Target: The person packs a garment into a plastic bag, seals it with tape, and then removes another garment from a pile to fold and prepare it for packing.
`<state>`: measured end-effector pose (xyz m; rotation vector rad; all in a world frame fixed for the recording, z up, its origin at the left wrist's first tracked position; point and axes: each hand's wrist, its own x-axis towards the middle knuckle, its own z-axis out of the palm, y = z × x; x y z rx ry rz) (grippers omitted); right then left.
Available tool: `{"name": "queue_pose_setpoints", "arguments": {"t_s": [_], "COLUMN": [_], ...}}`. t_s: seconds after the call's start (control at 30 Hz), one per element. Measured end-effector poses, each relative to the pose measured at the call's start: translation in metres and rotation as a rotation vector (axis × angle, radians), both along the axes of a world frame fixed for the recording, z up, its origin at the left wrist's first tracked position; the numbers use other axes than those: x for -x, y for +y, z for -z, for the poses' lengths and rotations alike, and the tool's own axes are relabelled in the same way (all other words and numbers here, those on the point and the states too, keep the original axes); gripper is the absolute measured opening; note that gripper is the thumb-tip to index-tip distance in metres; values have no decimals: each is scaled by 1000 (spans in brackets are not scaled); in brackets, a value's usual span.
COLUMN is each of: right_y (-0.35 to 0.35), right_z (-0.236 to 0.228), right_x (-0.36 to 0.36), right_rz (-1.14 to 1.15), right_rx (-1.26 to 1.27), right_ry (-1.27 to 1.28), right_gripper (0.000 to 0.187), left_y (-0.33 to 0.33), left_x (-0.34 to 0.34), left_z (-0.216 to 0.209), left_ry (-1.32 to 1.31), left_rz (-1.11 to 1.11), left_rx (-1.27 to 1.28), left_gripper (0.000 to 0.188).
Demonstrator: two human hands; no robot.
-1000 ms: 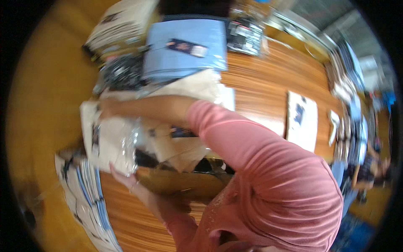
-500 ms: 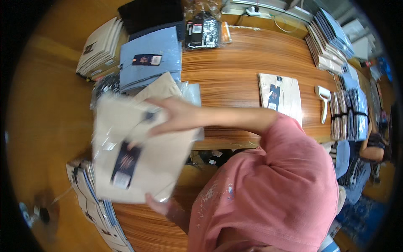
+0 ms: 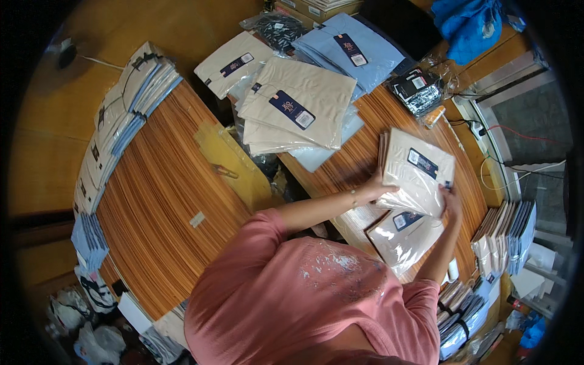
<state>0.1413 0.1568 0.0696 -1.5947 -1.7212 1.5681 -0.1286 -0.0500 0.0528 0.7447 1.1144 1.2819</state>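
At the ends of both forearms, it's all happening along the edges: the left hand (image 3: 370, 190) is clamping its fingers on the left side and near corner of a small stack of wrapped beige shirts (image 3: 412, 182), while the right hand (image 3: 451, 204) is gripping the edge opposite. Both sets of fingers are pressing on clear plastic, and a dark tag (image 3: 423, 163) is facing up between them.

Just under the stack, on the person's side, another wrapped shirt (image 3: 392, 240) is lying on the table (image 3: 359, 155), partly hiding beneath; whether the two are touching, I can't tell. This is looking like a two-handed gathering and squaring step, with the packs not yet let go. The next move, I'm judging, is calling for even pressure from both sides, since slick plastic could be letting those layers slide.

Moving outward, a loose pile of beige shirts (image 3: 331, 100) is resting to the left, with blue shirts (image 3: 386, 58) sitting behind it. Over on the right, folded shirts (image 3: 502, 237) are standing in a row, and far left, a long line of packs (image 3: 121, 143) is edging a second table (image 3: 158, 182).
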Motion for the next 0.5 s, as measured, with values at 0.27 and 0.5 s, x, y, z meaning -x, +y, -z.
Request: {"name": "queue_pose_setpoints", "arguments": {"t_s": [0.27,0.5], "right_y": [-29,-129], "right_z": [-27,-10], "right_x": [111,338], "right_rz": [-8,-361], "right_rx": [-673,-112], "right_ry": [36,239], "right_gripper": [54,56], "left_y": [-98,-130], "left_x": [202,338], "left_z": [-66,-21], "left_ry": [996,1221], "left_rz": [-1007,-671], "left_rx": [-180,215], "left_gripper": [62,52]}}
